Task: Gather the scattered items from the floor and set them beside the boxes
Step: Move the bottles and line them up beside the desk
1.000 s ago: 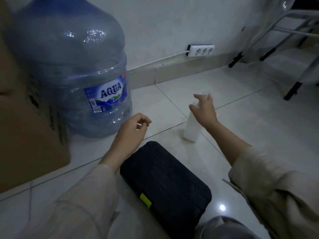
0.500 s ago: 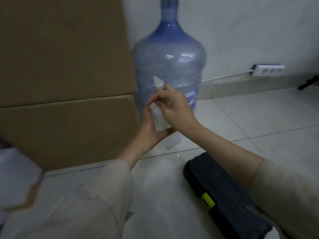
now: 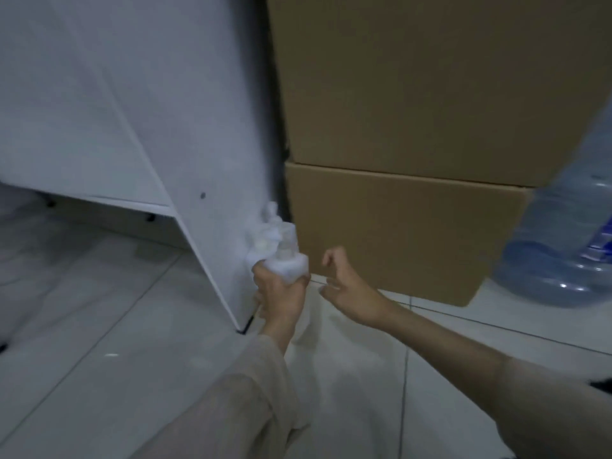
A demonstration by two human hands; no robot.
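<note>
A pale tiled floor (image 3: 109, 376) with thin dark grout lines fills the lower part of the view, glossy enough to throw back a small spot of light. Nearest the camera, two forearms reach forward over it: the left in a loose beige sleeve (image 3: 231, 402), the right bare to where its sleeve is pushed up at the frame's edge. The left hand (image 3: 281, 293) is curled into a fist around the lower part of a white, blurred item (image 3: 276, 246), which looks like a small pale bottle bundled with crumpled white material; what it is exactly cannot be told. It is held upright above the floor, just in front of the narrow dark gap between a white cabinet and the boxes. The right hand (image 3: 344, 286) hangs just beside it, apart from it, fingers loosely spread and half bent, holding nothing. Left of the hands stands the white cabinet (image 3: 185, 127), its side panel slanting across the view on small dark feet. Behind the hands sit two brown cardboard boxes (image 3: 414, 160), one stacked on the other, the lower resting on the tiles. At the far right edge, touching or nearly touching the boxes, a large blue water jug (image 3: 569, 246) stands on the floor, smeared by motion.
</note>
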